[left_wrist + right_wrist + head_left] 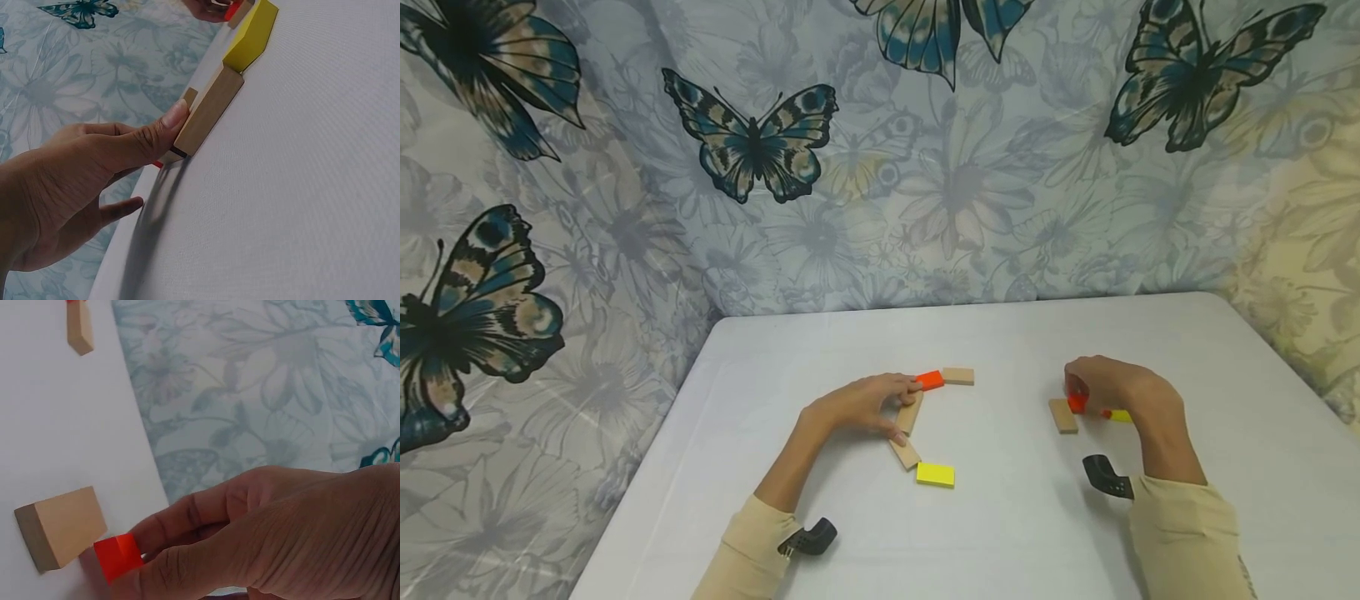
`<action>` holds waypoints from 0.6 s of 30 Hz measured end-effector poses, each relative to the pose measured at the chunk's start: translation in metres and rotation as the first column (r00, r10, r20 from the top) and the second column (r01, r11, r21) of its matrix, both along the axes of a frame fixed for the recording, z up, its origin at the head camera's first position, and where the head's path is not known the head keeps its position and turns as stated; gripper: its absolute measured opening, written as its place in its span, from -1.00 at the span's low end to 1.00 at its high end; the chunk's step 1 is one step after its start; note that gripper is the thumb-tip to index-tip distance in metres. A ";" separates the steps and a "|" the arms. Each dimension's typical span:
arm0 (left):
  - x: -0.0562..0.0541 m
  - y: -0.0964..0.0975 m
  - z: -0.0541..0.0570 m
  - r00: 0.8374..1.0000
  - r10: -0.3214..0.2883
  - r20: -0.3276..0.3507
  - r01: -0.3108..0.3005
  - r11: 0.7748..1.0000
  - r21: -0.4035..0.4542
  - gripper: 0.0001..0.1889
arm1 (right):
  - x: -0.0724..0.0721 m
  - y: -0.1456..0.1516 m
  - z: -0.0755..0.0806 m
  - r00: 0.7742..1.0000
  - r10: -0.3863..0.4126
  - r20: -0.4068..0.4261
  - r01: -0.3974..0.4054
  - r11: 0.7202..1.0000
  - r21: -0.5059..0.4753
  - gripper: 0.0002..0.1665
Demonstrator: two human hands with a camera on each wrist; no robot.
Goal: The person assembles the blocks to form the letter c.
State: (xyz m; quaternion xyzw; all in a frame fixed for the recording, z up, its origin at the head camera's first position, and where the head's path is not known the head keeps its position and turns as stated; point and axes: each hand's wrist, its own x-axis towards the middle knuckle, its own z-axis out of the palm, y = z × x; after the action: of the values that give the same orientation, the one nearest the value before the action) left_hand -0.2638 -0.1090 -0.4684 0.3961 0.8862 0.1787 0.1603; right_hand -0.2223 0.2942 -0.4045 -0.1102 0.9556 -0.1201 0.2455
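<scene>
Butterfly-print backdrop, yellowish at right; white table.

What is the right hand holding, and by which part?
The right hand pinches a red block by its sides, between thumb and finger; the end facing the plain wooden block is uncovered.

Blocks are red, yellow and tan, the table white, the backdrop butterfly-patterned.

Inscriptions: none legible. Right sleeve, behind the right hand: small dark marks along the outer edge, too small to read; whether lettering or pattern, cannot be told.
</scene>
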 end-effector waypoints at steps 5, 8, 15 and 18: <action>-0.001 -0.001 0.000 1.000 0.012 0.006 -0.012 1.000 0.004 -0.09 | 0.001 -0.002 0.009 0.999 0.034 -0.024 -0.034 0.999 -0.001 -0.69; -0.001 -0.001 0.000 1.000 0.007 0.004 -0.007 1.000 0.005 -0.16 | 0.003 -0.003 0.014 0.998 0.045 -0.042 -0.045 0.999 -0.011 -0.73; -0.001 0.000 0.002 1.000 0.000 0.012 0.000 1.000 -0.007 -0.53 | 0.005 -0.005 0.022 0.994 0.050 -0.099 -0.055 0.997 -0.051 -0.75; -0.001 0.001 0.002 1.000 -0.004 0.019 0.005 1.000 -0.006 -0.53 | 0.005 -0.009 0.024 0.988 0.080 -0.132 -0.089 0.994 -0.067 -0.75</action>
State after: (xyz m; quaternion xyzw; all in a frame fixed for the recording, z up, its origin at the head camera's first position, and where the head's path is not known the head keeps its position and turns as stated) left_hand -0.2649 -0.1082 -0.4660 0.3959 0.8843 0.1794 0.1705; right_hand -0.2173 0.2856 -0.3808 -0.1671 0.9589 -0.1369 0.1838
